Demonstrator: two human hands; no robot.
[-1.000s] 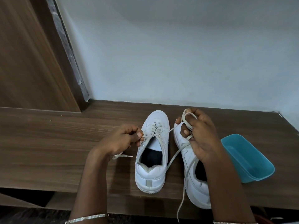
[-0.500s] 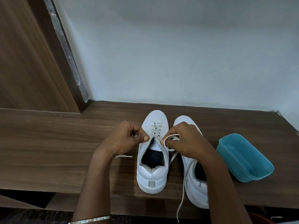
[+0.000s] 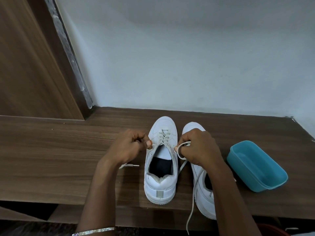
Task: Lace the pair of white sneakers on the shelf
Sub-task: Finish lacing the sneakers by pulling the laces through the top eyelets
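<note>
the right hand [image 3: 197, 147] has been lowered from above the right sneaker [image 3: 203, 201] to the left sneaker's [image 3: 160, 186] upper eyelets, the lace [image 3: 183, 144] loop carried along; the left hand [image 3: 127, 147] has been drawn closer.

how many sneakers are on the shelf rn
2. The partly laced sneaker stands on the shelf between the left hand and right hand. The second sneaker is beside it, partly hidden under the right forearm.
</note>
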